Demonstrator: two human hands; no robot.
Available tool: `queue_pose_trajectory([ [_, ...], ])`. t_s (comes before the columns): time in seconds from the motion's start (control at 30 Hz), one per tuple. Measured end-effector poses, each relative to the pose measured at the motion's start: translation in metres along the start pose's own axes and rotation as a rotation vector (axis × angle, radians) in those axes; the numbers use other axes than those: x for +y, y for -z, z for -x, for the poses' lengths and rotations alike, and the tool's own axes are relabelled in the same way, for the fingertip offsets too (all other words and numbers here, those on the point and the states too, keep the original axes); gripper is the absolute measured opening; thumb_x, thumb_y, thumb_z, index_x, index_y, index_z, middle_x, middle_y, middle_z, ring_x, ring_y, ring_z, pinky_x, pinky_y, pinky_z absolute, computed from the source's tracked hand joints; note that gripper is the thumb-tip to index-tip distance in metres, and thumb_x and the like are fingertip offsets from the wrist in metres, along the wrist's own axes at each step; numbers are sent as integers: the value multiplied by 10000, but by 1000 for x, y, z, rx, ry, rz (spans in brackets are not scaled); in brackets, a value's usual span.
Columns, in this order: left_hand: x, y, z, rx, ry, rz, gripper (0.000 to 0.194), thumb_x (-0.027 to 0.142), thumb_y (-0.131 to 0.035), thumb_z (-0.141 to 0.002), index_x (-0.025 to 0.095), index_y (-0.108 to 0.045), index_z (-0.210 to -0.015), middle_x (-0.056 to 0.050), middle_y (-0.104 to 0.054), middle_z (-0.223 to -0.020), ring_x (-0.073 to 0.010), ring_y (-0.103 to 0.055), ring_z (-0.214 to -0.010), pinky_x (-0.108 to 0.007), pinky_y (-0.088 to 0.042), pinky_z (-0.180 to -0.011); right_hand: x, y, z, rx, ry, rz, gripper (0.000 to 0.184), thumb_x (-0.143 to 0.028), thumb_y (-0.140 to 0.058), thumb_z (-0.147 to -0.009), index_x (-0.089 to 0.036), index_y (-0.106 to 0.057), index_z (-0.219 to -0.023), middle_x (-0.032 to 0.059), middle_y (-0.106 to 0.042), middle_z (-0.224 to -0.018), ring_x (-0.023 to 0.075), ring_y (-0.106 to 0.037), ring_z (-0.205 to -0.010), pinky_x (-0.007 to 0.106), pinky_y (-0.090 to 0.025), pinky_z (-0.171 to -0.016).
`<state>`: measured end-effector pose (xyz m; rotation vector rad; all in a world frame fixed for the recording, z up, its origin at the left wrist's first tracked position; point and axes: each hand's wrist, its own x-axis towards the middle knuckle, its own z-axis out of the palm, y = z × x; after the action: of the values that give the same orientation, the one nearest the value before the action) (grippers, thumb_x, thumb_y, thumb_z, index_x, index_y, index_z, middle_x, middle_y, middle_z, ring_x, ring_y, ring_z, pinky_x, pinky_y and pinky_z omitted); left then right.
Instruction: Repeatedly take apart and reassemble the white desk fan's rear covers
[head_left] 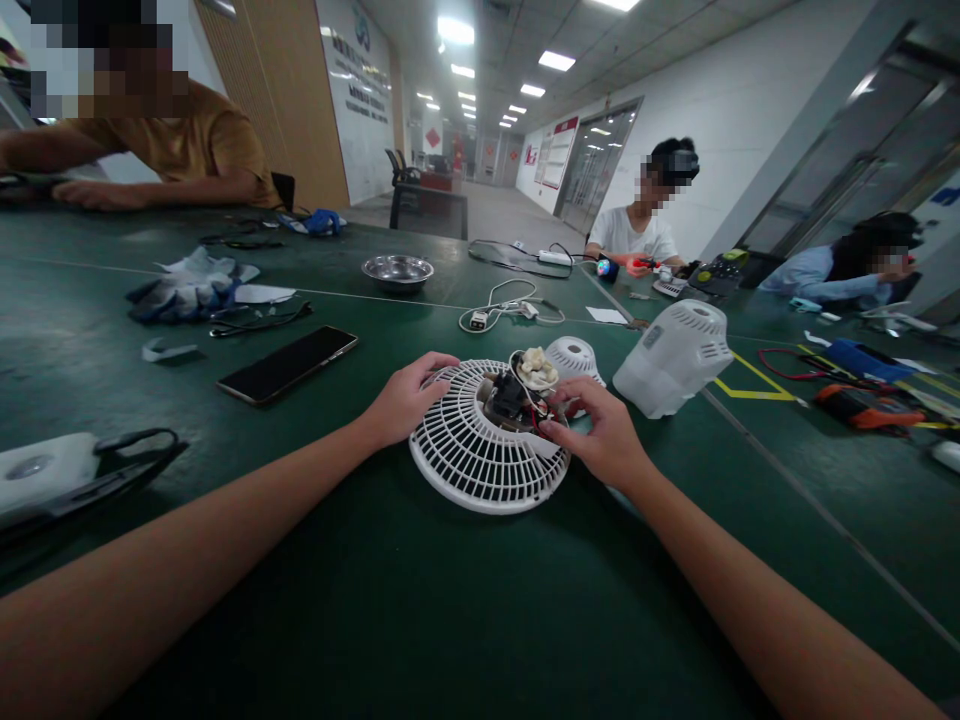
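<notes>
A white round fan grille [491, 490] lies on the green table in front of me. At its centre sits a dark fan motor [504, 400] with thin wires and a cream-coloured lump [538, 368] on top. My left hand [409, 400] grips the grille's left rim, thumb over the ribs. At the motor's right side, beside a red wire, my right hand [604, 430] has its thumb and fingers curled; what lies between them is hidden. Behind it stands a small white vented cover [574, 357]. To the right is a larger white plastic housing [675, 355], tilted.
A phone [289, 365], gloves [191, 285] and a metal bowl [397, 271] are on the left and farther back. A white cable [510, 308] lies beyond the grille. An orange multimeter [866, 405] is at right. Several people sit around the table.
</notes>
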<state>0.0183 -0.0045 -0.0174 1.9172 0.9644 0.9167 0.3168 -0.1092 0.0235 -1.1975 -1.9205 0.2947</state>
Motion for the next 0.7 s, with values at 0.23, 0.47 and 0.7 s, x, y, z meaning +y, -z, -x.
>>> queue_pose_trajectory([
  [0.23, 10, 3, 0, 11, 181, 108, 634, 503, -664, -913, 202, -491, -1444, -174, -609, -1425, -314, -697, -1132, -480, -578, -925, -3, 4, 0, -58, 47, 38, 200, -322, -771, -839, -210, -654, -722, 61, -654, -1052, 219, -649, -973, 426, -522, -892],
  [0.47, 10, 3, -4, -54, 345, 251, 739, 502, -775, -841, 171, -526, -1454, -192, -729, -1218, -292, -758, -912, -418, -620, -746, -10, 8, 1, -49, 20, 8, 185, -325, -778, -823, -217, -628, -817, 65, -691, -1001, 226, -656, -942, 400, -530, -846],
  [0.7, 18, 6, -2, -130, 362, 235, 755, 469, -756, -863, 221, -459, -1511, -173, -705, -1302, -306, -757, -977, -410, -625, -762, -6, 12, 4, -45, 37, -112, 119, -278, -708, -864, -224, -703, -970, 51, -729, -995, 221, -669, -945, 410, -536, -881],
])
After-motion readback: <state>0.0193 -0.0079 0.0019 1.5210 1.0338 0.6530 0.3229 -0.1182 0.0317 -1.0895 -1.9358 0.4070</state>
